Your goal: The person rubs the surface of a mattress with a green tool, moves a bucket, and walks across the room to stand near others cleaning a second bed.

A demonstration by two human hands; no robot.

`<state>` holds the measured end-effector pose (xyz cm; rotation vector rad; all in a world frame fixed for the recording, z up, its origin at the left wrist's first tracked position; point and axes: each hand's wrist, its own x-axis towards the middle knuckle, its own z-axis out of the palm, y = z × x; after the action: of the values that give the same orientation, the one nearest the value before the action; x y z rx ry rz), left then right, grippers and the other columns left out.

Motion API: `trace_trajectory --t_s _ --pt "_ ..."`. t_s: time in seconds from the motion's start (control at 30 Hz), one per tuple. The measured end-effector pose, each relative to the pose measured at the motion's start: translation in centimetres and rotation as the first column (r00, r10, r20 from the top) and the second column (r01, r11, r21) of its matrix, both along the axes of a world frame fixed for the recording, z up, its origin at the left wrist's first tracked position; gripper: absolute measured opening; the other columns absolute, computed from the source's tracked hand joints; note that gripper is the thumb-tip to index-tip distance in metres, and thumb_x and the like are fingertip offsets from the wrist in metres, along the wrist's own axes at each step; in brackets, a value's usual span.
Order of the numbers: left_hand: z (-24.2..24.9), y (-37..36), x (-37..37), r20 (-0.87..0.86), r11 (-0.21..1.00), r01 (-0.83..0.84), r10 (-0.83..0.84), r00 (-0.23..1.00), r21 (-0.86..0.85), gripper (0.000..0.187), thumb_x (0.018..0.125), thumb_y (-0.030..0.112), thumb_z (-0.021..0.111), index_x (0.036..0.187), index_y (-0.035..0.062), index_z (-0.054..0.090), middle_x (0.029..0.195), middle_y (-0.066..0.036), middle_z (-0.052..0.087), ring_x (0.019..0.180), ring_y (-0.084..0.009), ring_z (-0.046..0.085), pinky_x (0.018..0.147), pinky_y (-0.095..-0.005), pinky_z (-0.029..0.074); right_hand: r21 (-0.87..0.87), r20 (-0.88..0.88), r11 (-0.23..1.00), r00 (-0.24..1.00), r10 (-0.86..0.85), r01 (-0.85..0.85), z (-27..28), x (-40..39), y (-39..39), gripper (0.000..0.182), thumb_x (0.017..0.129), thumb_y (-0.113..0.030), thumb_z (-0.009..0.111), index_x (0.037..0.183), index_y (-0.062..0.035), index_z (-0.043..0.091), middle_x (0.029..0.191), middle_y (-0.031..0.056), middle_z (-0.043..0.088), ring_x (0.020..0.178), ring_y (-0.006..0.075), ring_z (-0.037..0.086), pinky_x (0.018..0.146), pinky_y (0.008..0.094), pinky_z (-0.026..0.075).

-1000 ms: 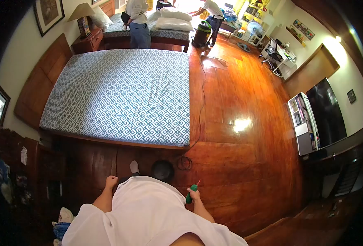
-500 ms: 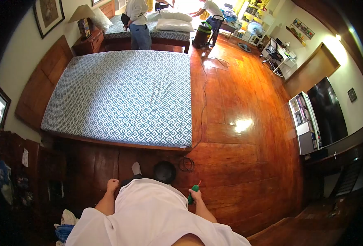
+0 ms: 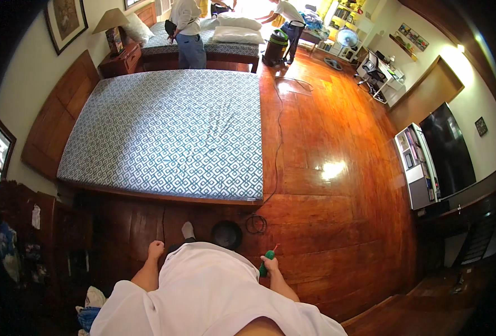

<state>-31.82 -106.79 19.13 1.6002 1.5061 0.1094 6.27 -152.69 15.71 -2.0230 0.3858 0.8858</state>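
My right hand (image 3: 270, 264) is wrapped round a green bottle (image 3: 267, 260) with a thin red nozzle, held low at my right side over the wooden floor. On the other side of my body, my left hand (image 3: 156, 248) is closed; whether anything small is inside cannot be made out. Between the hands and a little ahead, a round black basin (image 3: 226, 234) lies on the floor near my foot (image 3: 188, 230). Beyond it stands a bed whose mattress (image 3: 164, 134) has a teal and white geometric pattern. Neither hand touches the bed.
Two people (image 3: 189, 33) (image 3: 288, 25) and a partly hidden third stand around a farther bed (image 3: 225, 49). A vacuum cleaner (image 3: 275, 47) is beside them. A cable (image 3: 280, 129) runs along the floor and coils near the basin. A television (image 3: 448, 151) is at the right.
Both hands have moved slightly, the left one up and the right one a little right and up with the green bottle. The view has shifted slightly.
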Motion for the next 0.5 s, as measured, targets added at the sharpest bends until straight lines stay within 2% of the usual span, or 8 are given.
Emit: trace_trajectory --t_s 0.13,0.2,0.3,0.37,0.4,0.43,0.47,0.5 --pt "1.1 -0.2 0.5 -0.009 0.997 -0.038 0.038 0.999 -0.060 0.024 0.088 0.022 0.065 0.099 0.0035 0.076 0.091 -0.014 0.076 0.087 -0.0250 0.073 0.082 -0.0384 0.056 0.021 0.068 1.000 0.998 0.019 -0.020 4.0 0.1 1.1 0.028 0.083 -0.020 0.082 0.100 -0.0021 0.068 0.088 0.0090 0.068 0.078 0.0237 0.067 0.069 0.0428 0.054" --pt "-1.3 0.4 -0.2 -0.006 0.998 -0.041 0.040 0.999 -0.043 0.024 0.088 0.021 0.065 0.100 0.0041 0.076 0.091 -0.013 0.076 0.086 -0.0241 0.072 0.081 -0.0382 0.056 -0.024 0.032 0.999 0.999 0.022 -0.021 0.9 0.5 0.4 0.029 0.082 -0.021 0.082 0.099 -0.0021 0.068 0.089 0.0087 0.068 0.079 0.0237 0.067 0.070 0.0430 0.054" --pt "-2.2 0.4 -0.7 -0.117 0.995 0.089 -0.083 0.990 0.047 0.024 0.089 0.022 0.064 0.101 0.0043 0.076 0.088 -0.011 0.075 0.082 -0.0240 0.071 0.078 -0.0369 0.056 -0.013 0.012 1.000 1.000 0.007 -0.007 2.3 0.3 0.5 0.031 0.082 -0.021 0.083 0.101 -0.0018 0.068 0.091 0.0087 0.068 0.079 0.0235 0.067 0.070 0.0428 0.054" --pt "0.1 -0.9 -0.2 0.028 1.000 -0.027 0.027 0.999 -0.005 0.026 0.088 0.024 0.063 0.098 0.0043 0.076 0.088 -0.012 0.075 0.082 -0.0259 0.071 0.079 -0.0384 0.055 -0.020 0.054 0.999 0.998 0.046 -0.044 -0.6 0.8 -0.1 0.030 0.081 -0.021 0.084 0.100 -0.0039 0.069 0.091 0.0070 0.068 0.079 0.0225 0.066 0.072 0.0428 0.054" --pt "1.9 -1.1 0.1 -0.006 0.997 0.078 -0.078 0.997 0.025 0.027 0.088 0.027 0.063 0.095 0.0041 0.076 0.087 -0.013 0.074 0.082 -0.0269 0.070 0.079 -0.0395 0.055 -0.061 0.103 0.995 0.991 0.081 -0.075 -1.5 0.3 -0.5 0.029 0.081 -0.021 0.084 0.099 -0.0048 0.068 0.090 0.0062 0.068 0.079 0.0218 0.066 0.072 0.0429 0.054" --pt "3.2 -1.0 0.2 -0.051 0.981 0.189 -0.186 0.981 0.045 0.029 0.088 0.029 0.063 0.093 0.0038 0.076 0.087 -0.014 0.073 0.081 -0.0279 0.070 0.080 -0.0405 0.054 0.074 0.038 0.997 0.999 0.009 -0.012 4.5 -0.3 1.0 0.028 0.080 -0.022 0.084 0.096 -0.0070 0.068 0.089 0.0046 0.068 0.080 0.0203 0.066 0.071 0.0424 0.054" --pt "3.7 -1.2 0.5 -0.036 0.972 0.218 -0.216 0.976 0.090 0.031 0.088 0.032 0.063 0.091 0.0038 0.076 0.088 -0.015 0.073 0.083 -0.0293 0.070 0.081 -0.0420 0.054 0.053 0.090 0.990 0.988 0.126 -0.131 2.9 0.2 0.5 0.025 0.080 -0.023 0.083 0.095 -0.0087 0.068 0.087 0.0037 0.068 0.080 0.0187 0.065 0.070 0.0427 0.053" --pt "3.6 -1.0 0.0 -0.032 0.959 0.256 -0.254 0.967 0.124 0.033 0.088 0.034 0.063 0.090 0.0038 0.075 0.090 -0.017 0.073 0.085 -0.0307 0.070 0.082 -0.0435 0.053 0.103 0.046 0.990 0.995 0.093 -0.098 3.6 0.3 0.6 0.023 0.080 -0.022 0.082 0.093 -0.0098 0.068 0.086 0.0025 0.067 0.079 0.0180 0.064 0.069 0.0416 0.052"
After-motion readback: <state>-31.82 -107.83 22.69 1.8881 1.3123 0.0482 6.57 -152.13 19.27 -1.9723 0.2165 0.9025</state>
